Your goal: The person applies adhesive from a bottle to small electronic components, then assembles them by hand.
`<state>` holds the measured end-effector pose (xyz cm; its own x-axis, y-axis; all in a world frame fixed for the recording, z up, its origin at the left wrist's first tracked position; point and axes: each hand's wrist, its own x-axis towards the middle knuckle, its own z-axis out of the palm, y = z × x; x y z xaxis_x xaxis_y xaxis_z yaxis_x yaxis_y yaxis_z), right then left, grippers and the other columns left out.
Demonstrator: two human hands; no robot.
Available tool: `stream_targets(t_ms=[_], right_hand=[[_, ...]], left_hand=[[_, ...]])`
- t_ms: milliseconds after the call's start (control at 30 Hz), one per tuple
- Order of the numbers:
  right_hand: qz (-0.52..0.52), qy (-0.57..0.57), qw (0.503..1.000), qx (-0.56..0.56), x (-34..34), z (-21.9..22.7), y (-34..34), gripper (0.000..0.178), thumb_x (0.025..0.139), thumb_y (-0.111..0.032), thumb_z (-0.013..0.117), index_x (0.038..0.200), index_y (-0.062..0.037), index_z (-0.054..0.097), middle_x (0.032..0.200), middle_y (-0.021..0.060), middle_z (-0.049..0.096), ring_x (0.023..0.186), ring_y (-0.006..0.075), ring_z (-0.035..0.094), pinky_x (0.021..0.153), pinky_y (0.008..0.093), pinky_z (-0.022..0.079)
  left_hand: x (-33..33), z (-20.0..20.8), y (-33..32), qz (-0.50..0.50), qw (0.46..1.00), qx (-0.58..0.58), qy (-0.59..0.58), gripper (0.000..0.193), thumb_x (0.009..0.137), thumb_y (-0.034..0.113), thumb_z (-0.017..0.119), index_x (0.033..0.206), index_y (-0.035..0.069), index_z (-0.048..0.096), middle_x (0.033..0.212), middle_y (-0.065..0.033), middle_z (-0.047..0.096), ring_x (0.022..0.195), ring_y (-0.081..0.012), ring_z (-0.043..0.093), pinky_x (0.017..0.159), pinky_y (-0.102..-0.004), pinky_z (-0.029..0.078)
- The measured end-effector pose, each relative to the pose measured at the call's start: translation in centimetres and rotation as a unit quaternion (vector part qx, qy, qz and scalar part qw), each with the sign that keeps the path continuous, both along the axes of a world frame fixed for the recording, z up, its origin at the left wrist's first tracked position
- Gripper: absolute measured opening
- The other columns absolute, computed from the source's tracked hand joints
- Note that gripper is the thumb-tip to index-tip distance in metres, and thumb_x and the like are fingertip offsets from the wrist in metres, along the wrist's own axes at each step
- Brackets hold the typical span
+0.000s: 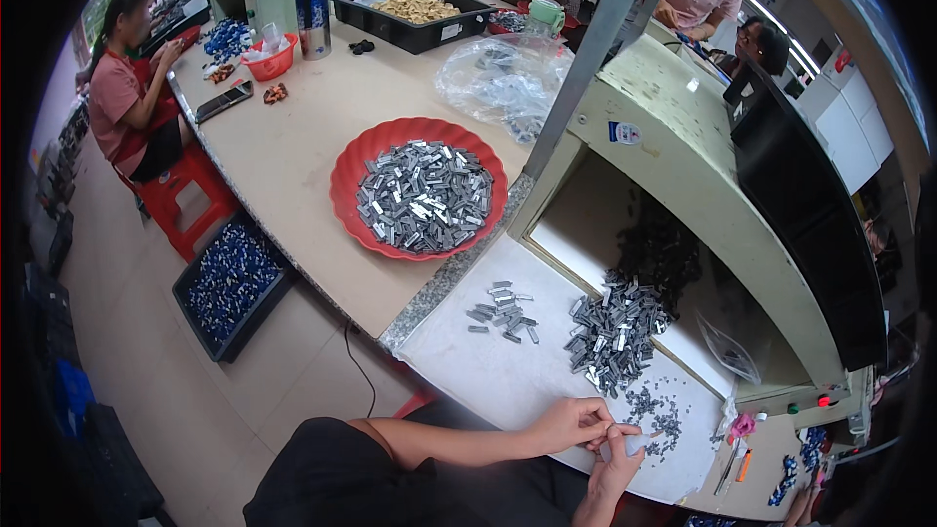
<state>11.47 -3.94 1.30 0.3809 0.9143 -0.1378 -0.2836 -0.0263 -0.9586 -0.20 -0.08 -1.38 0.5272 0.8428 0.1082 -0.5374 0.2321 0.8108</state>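
My left hand (578, 423) is closed in a pinch, its fingertips meeting my right hand over the white work surface (459, 356). What it pinches is too small to make out. My right hand (617, 468) is wrapped round a small whitish, bottle-like object (634, 444) with a thin tip pointing right. Just beyond both hands lie scattered tiny dark grey parts (666, 420). A heap of small grey metal rectangular pieces (615, 332) spills from under the green machine housing (722, 151). A smaller group of similar pieces (503, 312) is spread to the left.
A red scalloped bowl (344, 200) full of grey pieces stands on the beige table (283, 161). Behind it are a clear plastic bag (503, 78), a black tray (390, 34) and a blue bottle (312, 10). A metal post (595, 68) rises beside the housing. Several people sit nearby.
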Motion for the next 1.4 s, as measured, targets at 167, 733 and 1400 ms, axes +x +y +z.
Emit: stream_targets(t_ms=[167, 733, 1400], right_hand=[[0.022, 0.005, 1.0, -0.006, 0.6, 0.0, -0.1, 0.008, 0.077, 0.0, 0.057, 0.078, 0.0005, 0.049, 0.064, 0.0102, 0.054, 0.049, 0.0165, 0.053, 0.045, 0.0272, 0.046], [0.022, -0.038, 0.999, 0.002, 0.1, 0.1, 0.0, 0.012, 0.078, -0.006, 0.059, 0.081, -0.0027, 0.047, 0.062, 0.0078, 0.053, 0.049, 0.0155, 0.053, 0.043, 0.0254, 0.046], [0.019, 0.01, 1.0, -0.002, 0.1, 0.3, -0.2, 0.01, 0.077, -0.002, 0.058, 0.078, -0.0001, 0.049, 0.064, 0.0095, 0.055, 0.052, 0.0161, 0.055, 0.048, 0.0268, 0.049]], left_hand=[[-0.1, -0.1, -0.3, 0.006, 1.0, 0.006, -0.006, 0.011, 0.088, 0.007, 0.049, 0.089, -0.003, 0.052, 0.073, -0.0032, 0.053, 0.066, -0.0076, 0.05, 0.058, -0.0223, 0.044], [-0.2, -0.1, -0.4, 0.013, 1.0, 0.006, -0.022, 0.012, 0.088, 0.008, 0.048, 0.092, -0.003, 0.052, 0.072, -0.0026, 0.052, 0.065, -0.0073, 0.048, 0.055, -0.0218, 0.043], [-0.1, -0.1, -0.5, 0.013, 1.0, 0.01, 0.021, 0.013, 0.088, 0.006, 0.048, 0.096, -0.003, 0.051, 0.075, -0.0034, 0.053, 0.067, -0.0077, 0.05, 0.059, -0.0218, 0.045]])
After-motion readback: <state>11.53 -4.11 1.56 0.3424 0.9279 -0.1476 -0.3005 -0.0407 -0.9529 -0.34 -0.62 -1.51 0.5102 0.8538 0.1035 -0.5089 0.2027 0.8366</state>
